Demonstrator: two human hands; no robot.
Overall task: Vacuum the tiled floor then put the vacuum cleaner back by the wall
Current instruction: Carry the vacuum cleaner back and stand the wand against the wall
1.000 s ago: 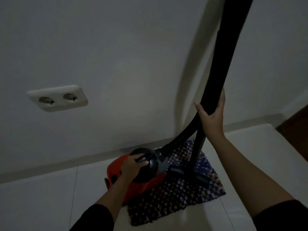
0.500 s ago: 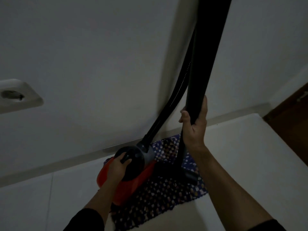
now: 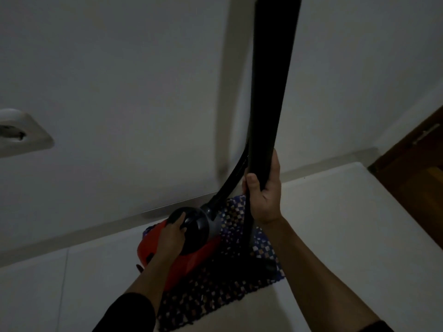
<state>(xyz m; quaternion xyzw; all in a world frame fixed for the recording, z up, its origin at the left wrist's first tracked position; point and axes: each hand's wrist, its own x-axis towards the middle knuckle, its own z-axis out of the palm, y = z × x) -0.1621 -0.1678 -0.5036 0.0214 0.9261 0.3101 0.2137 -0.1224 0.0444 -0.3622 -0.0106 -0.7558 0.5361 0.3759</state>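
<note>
Both hands grasping: left hand (image 3: 171, 237) on vacuum cleaner (image 3: 189, 250), right hand (image 3: 263, 195) clenched round wand (image 3: 268, 97). Wand swung upright beside wall (image 3: 119, 80) since a second ago; parking nearly done.

Red-black vacuum cleaner (image 3: 191, 248), seemingly on mat (image 3: 227, 291)

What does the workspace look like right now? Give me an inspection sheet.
Surface: pale tiled floor, dim light.
Job's things: red vacuum cleaner on a patterned mat by the wall; black wand upright.
Clutter: nothing seen.
Grips: left hand on the vacuum's black top; right hand closed round the wand.
Cables: black hose; no power cord seen.
Surroundings: wall socket, wooden door.
</note>
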